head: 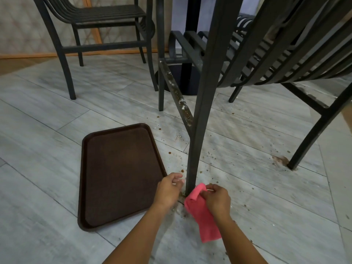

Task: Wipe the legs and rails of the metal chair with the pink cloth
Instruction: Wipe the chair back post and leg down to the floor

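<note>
A dark metal chair stands right in front of me; its near front leg [198, 130] runs down to the floor between my hands. My right hand [217, 201] grips the pink cloth [202, 212], whose folded top edge presses against the foot of that leg. My left hand [168, 189] hovers just left of the leg's foot, fingers curled, holding nothing. A side rail [176, 92], speckled with white and brown grime, slopes from the near leg back to a rear leg. Another leg [308, 141] of the chair stands at the right.
A brown plastic tray [120, 174] lies flat on the grey tiled floor to the left of my hands. Brown crumbs and stains are scattered round the chair's legs. A second metal chair [99, 25] stands at the back left, and a dark table base [182, 79] sits behind the rail.
</note>
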Motion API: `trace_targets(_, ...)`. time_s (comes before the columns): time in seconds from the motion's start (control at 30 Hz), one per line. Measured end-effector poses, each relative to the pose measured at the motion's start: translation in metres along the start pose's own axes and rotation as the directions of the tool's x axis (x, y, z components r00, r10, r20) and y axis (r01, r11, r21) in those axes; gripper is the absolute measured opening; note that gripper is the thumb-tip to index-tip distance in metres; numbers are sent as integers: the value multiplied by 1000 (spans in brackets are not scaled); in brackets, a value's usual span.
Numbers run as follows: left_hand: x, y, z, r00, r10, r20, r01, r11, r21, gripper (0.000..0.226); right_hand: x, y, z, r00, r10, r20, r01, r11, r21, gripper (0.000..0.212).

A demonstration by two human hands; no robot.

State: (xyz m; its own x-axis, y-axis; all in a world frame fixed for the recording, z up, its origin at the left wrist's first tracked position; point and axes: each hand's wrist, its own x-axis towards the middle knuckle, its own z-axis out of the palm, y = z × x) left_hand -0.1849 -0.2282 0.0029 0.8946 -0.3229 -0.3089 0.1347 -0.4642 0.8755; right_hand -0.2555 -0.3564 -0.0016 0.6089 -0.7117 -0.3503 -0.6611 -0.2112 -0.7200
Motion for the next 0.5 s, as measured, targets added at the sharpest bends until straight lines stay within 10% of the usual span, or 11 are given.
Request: trace_targets(0.5,24,5,28,991,114,-65,-116,993,-33,34,23,11,45,996,-84,-8,82,988,-131,17)
